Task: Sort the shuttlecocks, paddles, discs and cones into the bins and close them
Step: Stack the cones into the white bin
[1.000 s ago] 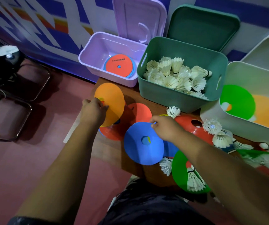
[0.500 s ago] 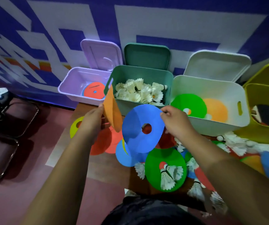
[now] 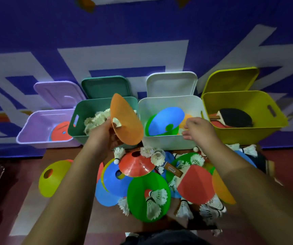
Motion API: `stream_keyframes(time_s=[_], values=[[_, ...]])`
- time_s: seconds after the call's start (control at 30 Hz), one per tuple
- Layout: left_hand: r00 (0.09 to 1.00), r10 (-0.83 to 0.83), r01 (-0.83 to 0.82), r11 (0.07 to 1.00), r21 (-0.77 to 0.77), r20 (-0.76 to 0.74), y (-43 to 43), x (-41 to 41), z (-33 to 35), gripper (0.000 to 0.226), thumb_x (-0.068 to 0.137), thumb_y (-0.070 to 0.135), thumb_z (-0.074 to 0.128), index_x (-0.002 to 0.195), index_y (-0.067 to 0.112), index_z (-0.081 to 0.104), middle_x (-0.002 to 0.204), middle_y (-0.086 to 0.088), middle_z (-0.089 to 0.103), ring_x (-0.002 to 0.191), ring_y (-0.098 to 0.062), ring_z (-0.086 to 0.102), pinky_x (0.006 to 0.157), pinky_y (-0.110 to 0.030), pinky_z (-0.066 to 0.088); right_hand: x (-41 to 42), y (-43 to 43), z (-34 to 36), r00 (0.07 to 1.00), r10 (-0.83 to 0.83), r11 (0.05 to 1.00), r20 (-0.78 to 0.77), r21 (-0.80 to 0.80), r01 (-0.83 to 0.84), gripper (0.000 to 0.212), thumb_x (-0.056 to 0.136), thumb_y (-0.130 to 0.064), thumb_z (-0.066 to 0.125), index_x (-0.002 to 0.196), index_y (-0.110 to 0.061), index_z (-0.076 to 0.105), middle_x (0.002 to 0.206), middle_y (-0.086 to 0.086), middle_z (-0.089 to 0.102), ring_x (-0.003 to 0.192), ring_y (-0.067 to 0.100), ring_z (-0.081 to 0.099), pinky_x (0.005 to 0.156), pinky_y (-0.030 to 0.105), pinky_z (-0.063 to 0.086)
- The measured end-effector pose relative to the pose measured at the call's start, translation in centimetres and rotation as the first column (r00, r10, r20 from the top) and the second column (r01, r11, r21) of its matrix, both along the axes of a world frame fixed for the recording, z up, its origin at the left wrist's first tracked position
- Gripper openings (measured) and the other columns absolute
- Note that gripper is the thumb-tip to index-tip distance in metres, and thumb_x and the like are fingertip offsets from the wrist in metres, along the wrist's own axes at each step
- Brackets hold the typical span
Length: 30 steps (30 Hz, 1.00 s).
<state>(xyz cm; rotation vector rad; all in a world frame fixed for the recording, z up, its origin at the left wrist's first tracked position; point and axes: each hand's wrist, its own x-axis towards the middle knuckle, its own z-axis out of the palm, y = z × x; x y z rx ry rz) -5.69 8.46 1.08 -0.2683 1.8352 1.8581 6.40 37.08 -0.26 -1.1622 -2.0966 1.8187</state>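
1. Your left hand (image 3: pixel 103 137) grips the orange cone (image 3: pixel 127 124), tilted on edge above the green bin (image 3: pixel 75 129).
2. Your right hand (image 3: pixel 199 129), fingers loose and holding nothing, hovers over the white bin (image 3: pixel 163 142).
3. The blue cone (image 3: pixel 165 120) leans inside that bin.
4. Shuttlecocks (image 3: pixel 156 195) and further cones lie heaped on the surface (image 3: pixel 107 221).

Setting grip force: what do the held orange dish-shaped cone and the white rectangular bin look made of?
The orange dish-shaped cone looks like thin, probably flexible plastic, matte with faint sheen, judging by its thin edge. The white rectangular bin seems rigid moulded plastic: smooth satin walls, rounded rim.
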Motion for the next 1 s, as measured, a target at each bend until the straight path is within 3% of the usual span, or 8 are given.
stream_keyframes(time_s=[0.1,0.2,0.23,0.37,0.47,0.63,0.83,1.0], values=[[0.996,-0.075,0.073,0.996,0.048,0.050,3.2,-0.4,0.4,0.029,0.102,0.031,0.056,0.118,0.011,0.069,0.120,-0.019,0.075,0.106,-0.035,0.075,0.095,-0.055,0.059,1.7,1.0,-0.2,0.999,0.012,1.000,0.038,-0.009,-0.011,0.017,0.104,-0.014,0.054,0.102,-0.011,0.070,0.109,0.022,0.073,0.077,0.025,0.069,0.067,0.038,0.062],[0.986,-0.114,0.102,0.990,0.097,0.124,7.4,-0.5,1.0,0.015,0.104,0.021,0.048,0.111,0.015,0.060,0.098,-0.015,0.069,0.071,-0.025,0.074,0.069,-0.039,0.061,2.9,1.9,-0.6,0.997,0.039,0.999,0.064,-0.005,-0.039,0.018,0.105,-0.015,0.057,0.110,-0.006,0.072,0.099,0.017,0.075,0.069,0.019,0.067,0.055,0.029,0.056],[0.984,-0.106,0.091,0.990,0.104,0.145,8.7,-0.4,1.2,0.019,0.106,0.022,0.045,0.115,0.013,0.059,0.102,-0.014,0.070,0.071,-0.024,0.073,0.069,-0.039,0.061,3.2,2.1,-0.7,0.997,0.041,0.999,0.069,0.000,-0.041,0.018,0.105,-0.014,0.056,0.107,-0.007,0.072,0.097,0.016,0.075,0.069,0.019,0.067,0.055,0.029,0.056],[0.960,-0.084,0.072,0.996,0.053,0.265,11.6,-0.5,-0.1,0.066,0.110,0.051,0.040,0.150,-0.002,0.038,0.147,-0.026,0.052,0.106,-0.045,0.071,0.090,-0.051,0.060,4.5,3.0,-1.0,0.997,0.040,0.999,0.060,-0.023,-0.038,0.020,0.106,-0.011,0.052,0.103,-0.007,0.071,0.091,0.013,0.073,0.070,0.019,0.065,0.059,0.031,0.056],[0.960,-0.026,0.013,0.999,0.047,0.279,12.1,-0.2,-1.1,0.070,0.110,0.051,0.038,0.154,-0.003,0.032,0.156,-0.028,0.042,0.104,-0.046,0.072,0.088,-0.050,0.061,4.9,3.5,-1.1,0.997,0.062,0.998,0.055,-0.012,-0.062,0.021,0.106,-0.012,0.051,0.103,-0.007,0.071,0.090,0.011,0.071,0.070,0.019,0.064,0.059,0.029,0.056],[0.959,-0.041,0.053,0.998,-0.038,0.281,10.5,0.6,-2.3,0.060,0.111,0.051,0.037,0.144,0.002,0.045,0.140,-0.019,0.061,0.096,-0.037,0.077,0.077,-0.046,0.063,4.5,3.6,-1.6,0.991,0.108,0.993,0.082,0.029,-0.111,0.024,0.104,-0.011,0.049,0.102,-0.012,0.073,0.093,0.009,0.075,0.073,0.017,0.068,0.057,0.025,0.056],[0.979,-0.020,0.043,0.993,-0.114,0.203,7.4,1.0,-2.5,0.045,0.111,0.048,0.041,0.106,0.008,0.059,0.107,-0.017,0.079,0.087,-0.033,0.079,0.062,-0.039,0.061,2.3,1.9,-2.1,0.984,0.167,0.985,0.067,0.029,-0.169,0.025,0.103,-0.011,0.048,0.101,-0.013,0.073,0.094,0.008,0.077,0.068,0.016,0.066,0.061,0.033,0.057],[0.984,-0.002,0.027,0.991,-0.133,0.179,4.2,1.3,-3.2,0.044,0.111,0.046,0.042,0.107,0.007,0.063,0.098,-0.015,0.080,0.086,-0.031,0.077,0.065,-0.039,0.061,0.5,-0.1,-2.5,0.966,0.252,0.966,0.063,0.048,-0.255,0.023,0.105,-0.017,0.050,0.101,-0.017,0.073,0.093,0.002,0.077,0.064,0.012,0.065,0.059,0.031,0.057]])
